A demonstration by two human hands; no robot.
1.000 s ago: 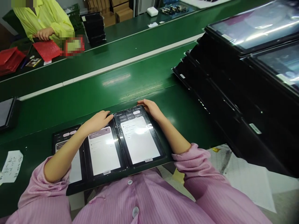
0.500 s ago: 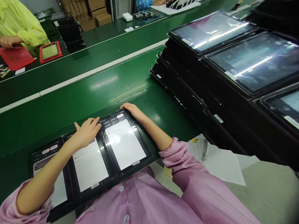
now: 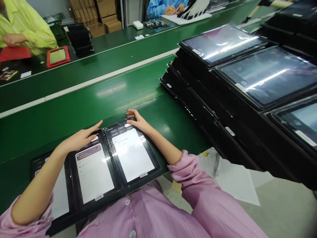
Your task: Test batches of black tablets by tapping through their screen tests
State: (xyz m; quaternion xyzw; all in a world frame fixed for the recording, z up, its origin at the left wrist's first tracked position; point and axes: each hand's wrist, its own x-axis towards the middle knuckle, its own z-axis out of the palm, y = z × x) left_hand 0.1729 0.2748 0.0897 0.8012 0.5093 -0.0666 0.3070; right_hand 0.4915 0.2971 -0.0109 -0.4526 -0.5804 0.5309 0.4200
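Observation:
Three black tablets with lit screens lie side by side on the green bench before me. My left hand (image 3: 80,138) is open over the upper part of the middle tablet (image 3: 95,172), its index finger stretched towards the upper right and its thumb near the pink button. It partly hides the left tablet (image 3: 60,195). At the top corner of the right tablet (image 3: 133,153) is my right hand (image 3: 138,121). Its thumb lies over the screen by a pink button; the other fingers are apart from it, beyond the far edge. Whether the thumb touches the glass I cannot tell.
Tall stacks of black tablets (image 3: 267,76) rise at the right. Papers (image 3: 235,181) hang below them. Across the green belt (image 3: 104,94), a person in yellow (image 3: 37,29) handles a red sheet, near a red-framed tablet (image 3: 58,56). Another person's blue sleeve (image 3: 158,8) shows farther back.
My left hand has moved left, and a dark notification panel now shows on the middle tablet. My right thumb has come over the right tablet's screen. The view has tilted slightly upward.

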